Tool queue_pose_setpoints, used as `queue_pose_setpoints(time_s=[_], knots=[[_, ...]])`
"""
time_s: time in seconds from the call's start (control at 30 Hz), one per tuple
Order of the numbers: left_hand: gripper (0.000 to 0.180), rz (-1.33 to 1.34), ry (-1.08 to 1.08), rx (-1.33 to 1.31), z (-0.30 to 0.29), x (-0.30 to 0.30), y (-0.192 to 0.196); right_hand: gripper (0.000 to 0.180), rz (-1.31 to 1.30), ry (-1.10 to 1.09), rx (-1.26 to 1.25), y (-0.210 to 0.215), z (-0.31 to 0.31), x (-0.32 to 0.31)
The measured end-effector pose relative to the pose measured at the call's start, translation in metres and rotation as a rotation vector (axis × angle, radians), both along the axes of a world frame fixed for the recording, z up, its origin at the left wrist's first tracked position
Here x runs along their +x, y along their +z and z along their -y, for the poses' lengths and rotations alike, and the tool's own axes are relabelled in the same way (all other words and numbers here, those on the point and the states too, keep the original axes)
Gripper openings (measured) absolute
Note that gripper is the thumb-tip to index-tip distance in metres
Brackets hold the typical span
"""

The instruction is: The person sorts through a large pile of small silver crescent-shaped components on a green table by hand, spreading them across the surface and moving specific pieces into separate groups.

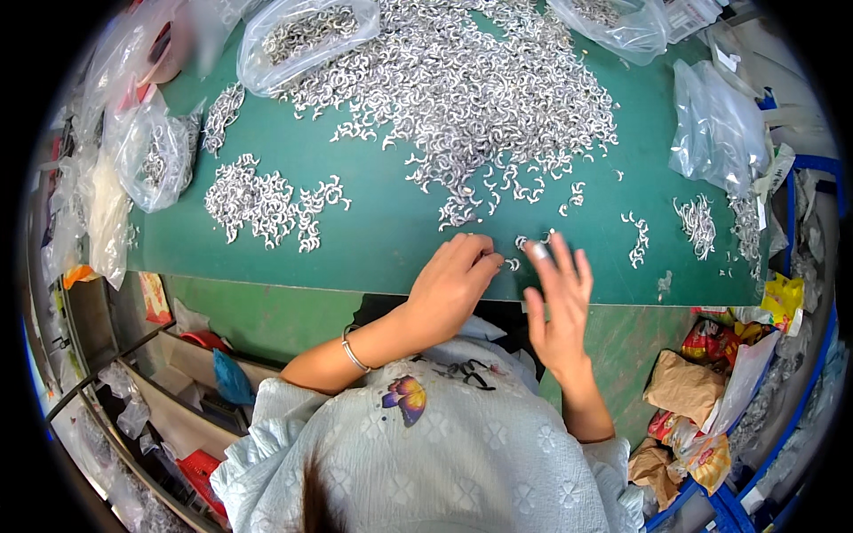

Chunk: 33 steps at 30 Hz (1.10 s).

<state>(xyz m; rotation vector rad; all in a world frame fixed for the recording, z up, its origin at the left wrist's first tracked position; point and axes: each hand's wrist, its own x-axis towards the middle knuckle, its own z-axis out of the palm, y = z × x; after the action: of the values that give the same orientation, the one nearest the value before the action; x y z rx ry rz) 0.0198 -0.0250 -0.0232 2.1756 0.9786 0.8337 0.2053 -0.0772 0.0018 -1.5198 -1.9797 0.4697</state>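
While my left hand [453, 282] pinches a small curved metal clip [513, 264], right hand [560, 298] fingers spread above green mat [382, 222], big clip heap [462, 89] beyond.

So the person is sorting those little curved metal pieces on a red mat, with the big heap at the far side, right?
Not quite: the mat is green, not red, as the head view shows. The rest holds: the big heap of little curved metal pieces lies at the far side, and the left hand and right hand work near the front edge.
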Motion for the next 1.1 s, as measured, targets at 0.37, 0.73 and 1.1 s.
queue_pose_setpoints(time_s=[0.37,0.73,1.1], knots=[[0.029,-0.059,0.222,0.106,-0.009,-0.005,0.018,0.044,0.077,-0.004,0.02,-0.002,-0.026,0.003],[0.023,-0.113,0.24,0.155,-0.033,-0.009,0.005,0.03,0.006,-0.145,0.189,-0.011,-0.034,-0.005],[0.025,-0.027,0.186,0.159,-0.034,-0.015,0.011,0.032,-0.059,-0.132,0.2,-0.008,-0.047,-0.004]])
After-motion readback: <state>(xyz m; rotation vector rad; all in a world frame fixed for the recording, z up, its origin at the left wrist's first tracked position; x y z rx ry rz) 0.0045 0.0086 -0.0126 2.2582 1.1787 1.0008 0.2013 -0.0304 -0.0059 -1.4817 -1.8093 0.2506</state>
